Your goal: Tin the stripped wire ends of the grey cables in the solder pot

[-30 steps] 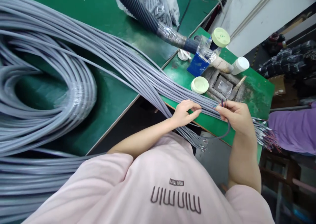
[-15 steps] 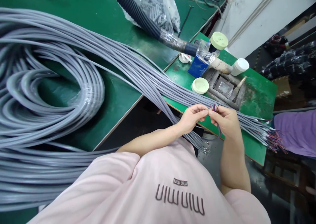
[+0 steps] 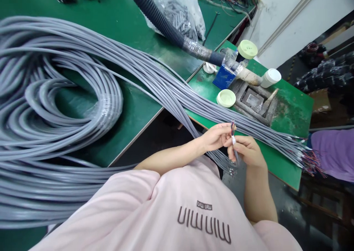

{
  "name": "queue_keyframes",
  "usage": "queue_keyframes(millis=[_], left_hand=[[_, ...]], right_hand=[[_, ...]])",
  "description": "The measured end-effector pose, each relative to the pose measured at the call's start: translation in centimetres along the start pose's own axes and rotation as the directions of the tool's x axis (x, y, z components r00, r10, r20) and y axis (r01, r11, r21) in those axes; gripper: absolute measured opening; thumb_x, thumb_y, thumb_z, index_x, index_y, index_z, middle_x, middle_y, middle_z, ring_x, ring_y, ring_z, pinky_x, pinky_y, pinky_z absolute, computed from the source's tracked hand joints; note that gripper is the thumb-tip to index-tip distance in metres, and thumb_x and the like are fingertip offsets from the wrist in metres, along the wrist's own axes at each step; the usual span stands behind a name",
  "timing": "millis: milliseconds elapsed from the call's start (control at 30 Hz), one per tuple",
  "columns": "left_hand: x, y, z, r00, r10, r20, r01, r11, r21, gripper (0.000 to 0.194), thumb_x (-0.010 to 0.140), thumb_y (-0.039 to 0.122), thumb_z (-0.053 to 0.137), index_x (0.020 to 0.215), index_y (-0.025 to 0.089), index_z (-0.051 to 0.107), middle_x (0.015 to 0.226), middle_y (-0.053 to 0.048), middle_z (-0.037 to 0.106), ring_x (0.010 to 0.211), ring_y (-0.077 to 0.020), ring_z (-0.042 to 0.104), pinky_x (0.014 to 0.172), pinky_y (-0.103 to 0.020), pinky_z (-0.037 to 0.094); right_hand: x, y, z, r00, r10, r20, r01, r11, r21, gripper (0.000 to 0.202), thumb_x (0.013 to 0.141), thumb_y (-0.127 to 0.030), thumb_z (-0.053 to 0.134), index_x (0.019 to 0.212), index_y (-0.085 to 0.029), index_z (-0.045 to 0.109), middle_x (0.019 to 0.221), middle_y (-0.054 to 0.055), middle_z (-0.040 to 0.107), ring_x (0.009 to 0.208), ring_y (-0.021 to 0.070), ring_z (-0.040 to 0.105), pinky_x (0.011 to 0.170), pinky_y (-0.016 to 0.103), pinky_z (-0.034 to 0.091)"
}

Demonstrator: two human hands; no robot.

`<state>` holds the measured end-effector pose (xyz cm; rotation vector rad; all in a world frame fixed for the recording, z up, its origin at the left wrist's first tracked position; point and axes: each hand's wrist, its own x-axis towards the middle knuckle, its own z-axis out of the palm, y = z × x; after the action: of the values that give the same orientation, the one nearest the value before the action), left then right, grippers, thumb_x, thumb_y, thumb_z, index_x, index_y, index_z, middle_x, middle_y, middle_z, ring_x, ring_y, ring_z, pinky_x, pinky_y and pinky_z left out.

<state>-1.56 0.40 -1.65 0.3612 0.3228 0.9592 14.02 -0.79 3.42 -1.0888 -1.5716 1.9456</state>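
One grey cable point(image 3: 236, 154) stands nearly upright between my hands, its end pointing away from me. My right hand point(image 3: 250, 151) is closed round it just below a white band point(image 3: 233, 140). From the band come several thin coloured wires point(image 3: 232, 127), bunched together. My left hand point(image 3: 218, 136) pinches at these wires from the left, its fingertips partly hidden behind them. Just beyond my hands runs a thick bundle of grey cables point(image 3: 204, 107), ending at the right in loose coloured wires point(image 3: 312, 162). Below hang more cable ends point(image 3: 229, 168).
Coiled grey cables point(image 3: 110, 107) cover the left of the green table point(image 3: 132, 33). A black hose point(image 3: 166, 24) reaches over a small dark pot point(image 3: 253, 99) holding a stick. Near it stand a blue box point(image 3: 223, 77) and pale tubs point(image 3: 247, 50). A person's purple sleeve point(image 3: 333, 151) shows at right.
Both hands have come slightly down towards me. The cable end has turned upright, so its white band and bunched wires now show. My left fingers have shifted onto the wires.
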Motion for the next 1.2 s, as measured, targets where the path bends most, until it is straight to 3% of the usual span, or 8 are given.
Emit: queue_keyframes(millis=[100, 233, 300, 367, 533, 700, 900, 1200], left_hand=[[-0.1, 0.2, -0.3, 0.998, 0.009, -0.057, -0.009, 1.000, 0.009, 0.032, 0.066, 0.035, 0.079, 0.080, 0.014, 0.059, 0.061, 0.004, 0.052, 0.047, -0.0049, 0.047, 0.046, -0.018, 0.038], [-0.9, 1.2, -0.8, 0.964, 0.150, -0.219, -0.145, 0.989, 0.038, 0.034, 0.070, 0.033, 0.076, 0.096, 0.015, 0.062, 0.075, 0.002, 0.059, 0.053, -0.0028, 0.050, 0.050, -0.016, 0.040], [-1.3, 1.5, -0.8, 0.945, 0.219, -0.244, -0.197, 0.974, 0.110, 0.033, 0.071, 0.034, 0.075, 0.095, 0.015, 0.062, 0.076, 0.002, 0.060, 0.055, -0.0036, 0.052, 0.051, -0.017, 0.041], [-1.7, 1.7, -0.4, 0.932, 0.291, -0.217, -0.242, 0.944, 0.226, 0.035, 0.069, 0.035, 0.077, 0.093, 0.015, 0.062, 0.076, 0.001, 0.061, 0.057, -0.0049, 0.054, 0.052, -0.018, 0.043], [-2.0, 1.9, 1.3, 0.899, 0.406, -0.167, -0.313, 0.860, 0.403, 0.038, 0.065, 0.039, 0.082, 0.084, 0.015, 0.059, 0.072, 0.003, 0.060, 0.061, -0.0055, 0.056, 0.056, -0.017, 0.044], [-1.9, 1.9, 1.5, 0.898, 0.368, -0.240, -0.263, 0.888, 0.377, 0.035, 0.069, 0.040, 0.079, 0.075, 0.013, 0.057, 0.065, 0.004, 0.059, 0.054, -0.0041, 0.053, 0.053, -0.017, 0.042], [-1.8, 1.8, 1.3, 0.915, 0.271, -0.298, -0.179, 0.936, 0.303, 0.032, 0.070, 0.037, 0.078, 0.072, 0.012, 0.057, 0.067, 0.002, 0.062, 0.053, -0.0030, 0.052, 0.053, -0.015, 0.042], [-1.6, 1.7, 1.4, 0.915, 0.244, -0.323, -0.157, 0.950, 0.271, 0.030, 0.070, 0.034, 0.077, 0.070, 0.013, 0.056, 0.065, 0.002, 0.063, 0.052, -0.0034, 0.052, 0.050, -0.016, 0.040]], right_hand=[[0.3, 0.8, 1.4, 0.987, -0.077, -0.138, 0.077, 0.997, -0.006, 0.023, 0.080, -0.043, 0.066, 0.081, -0.020, 0.070, 0.050, -0.002, 0.060, 0.038, 0.0109, 0.048, 0.041, 0.025, 0.040], [0.3, 0.6, 3.3, 0.854, -0.187, -0.486, 0.070, 0.966, -0.249, 0.014, 0.083, -0.037, 0.065, 0.080, -0.024, 0.069, 0.052, -0.003, 0.058, 0.041, 0.0110, 0.049, 0.042, 0.025, 0.039], [0.3, 0.3, 3.9, 0.802, -0.241, -0.546, 0.037, 0.933, -0.358, 0.013, 0.084, -0.037, 0.063, 0.082, -0.025, 0.069, 0.054, -0.003, 0.058, 0.043, 0.0116, 0.051, 0.044, 0.025, 0.040], [0.3, 0.3, 4.2, 0.782, -0.277, -0.558, 0.002, 0.897, -0.443, 0.014, 0.085, -0.037, 0.062, 0.083, -0.025, 0.069, 0.056, -0.002, 0.059, 0.046, 0.0122, 0.052, 0.046, 0.026, 0.042], [0.3, 0.8, 4.4, 0.774, -0.325, -0.543, -0.043, 0.829, -0.558, 0.018, 0.087, -0.038, 0.060, 0.086, -0.023, 0.069, 0.059, -0.001, 0.062, 0.051, 0.0136, 0.056, 0.051, 0.027, 0.045], [0.3, 1.0, 4.5, 0.779, -0.335, -0.530, -0.009, 0.839, -0.544, 0.016, 0.086, -0.035, 0.062, 0.083, -0.020, 0.069, 0.057, -0.004, 0.060, 0.048, 0.0098, 0.054, 0.049, 0.023, 0.043], [0.2, 0.8, 4.4, 0.817, -0.227, -0.530, 0.035, 0.937, -0.348, 0.014, 0.086, -0.032, 0.063, 0.082, -0.019, 0.069, 0.052, -0.005, 0.058, 0.042, 0.0070, 0.050, 0.043, 0.019, 0.039], [0.3, 1.3, 3.9, 0.847, -0.107, -0.520, 0.071, 0.994, -0.088, 0.012, 0.084, -0.030, 0.066, 0.080, -0.019, 0.070, 0.050, -0.005, 0.057, 0.037, 0.0052, 0.046, 0.037, 0.017, 0.033]])
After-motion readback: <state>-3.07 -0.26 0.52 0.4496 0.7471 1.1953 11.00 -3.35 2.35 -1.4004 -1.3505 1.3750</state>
